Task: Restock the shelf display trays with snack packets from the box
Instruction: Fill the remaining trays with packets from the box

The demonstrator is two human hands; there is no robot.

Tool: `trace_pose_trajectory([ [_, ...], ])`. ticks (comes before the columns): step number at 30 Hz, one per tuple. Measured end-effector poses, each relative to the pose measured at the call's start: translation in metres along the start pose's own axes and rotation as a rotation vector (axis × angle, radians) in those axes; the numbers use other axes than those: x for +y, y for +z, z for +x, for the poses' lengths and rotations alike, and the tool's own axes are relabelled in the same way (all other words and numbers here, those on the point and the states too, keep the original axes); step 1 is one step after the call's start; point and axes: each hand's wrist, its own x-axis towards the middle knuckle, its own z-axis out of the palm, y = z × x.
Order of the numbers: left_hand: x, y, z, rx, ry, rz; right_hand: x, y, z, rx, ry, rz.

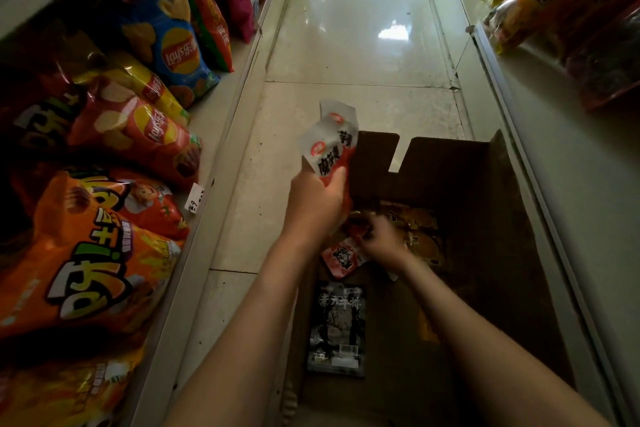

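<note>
The left hand [317, 201] grasps a small fan of white-and-red snack packets [332, 146], their long axes pointing up and away from its knuckles. Just below it and to its right, the right hand [381, 236] is down in the cardboard box [485, 204]. It is blurred, so I cannot tell whether it has a hold. A red packet [341, 258] lies slantwise just beside that wrist, so the right hand is nearer. Chip bags [138, 128] sit off the left hand's outer side.
</note>
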Motion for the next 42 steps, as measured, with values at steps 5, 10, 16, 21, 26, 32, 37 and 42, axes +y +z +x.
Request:
trace_pose_trajectory([
  [5,-0.018,-0.005,-0.002,0.122,0.056,0.076,0.048,0.039,-0.004,-0.098,-0.006,-0.938],
  [10,-0.02,0.0,-0.006,0.024,0.168,0.285,0.029,0.033,0.006,0.156,-0.166,-1.256],
  [16,-0.018,-0.003,-0.007,0.027,0.189,0.316,0.032,0.025,0.005,0.268,-0.312,-1.145],
  [21,-0.018,-0.002,-0.007,0.052,0.213,0.316,0.037,0.012,0.003,0.42,-0.28,-0.47],
  [26,-0.021,0.0,-0.007,0.061,0.166,0.222,-0.003,-0.017,-0.014,0.534,-0.045,0.668],
  [32,-0.016,0.0,-0.01,0.105,0.065,0.06,-0.038,-0.047,-0.031,0.422,-0.031,1.015],
  [37,-0.009,-0.001,-0.02,0.127,-0.043,-0.167,-0.052,-0.055,-0.048,0.217,-0.028,0.934],
  [42,0.0,-0.007,-0.026,0.022,-0.174,-0.397,-0.023,-0.042,-0.05,0.143,0.084,0.57],
])
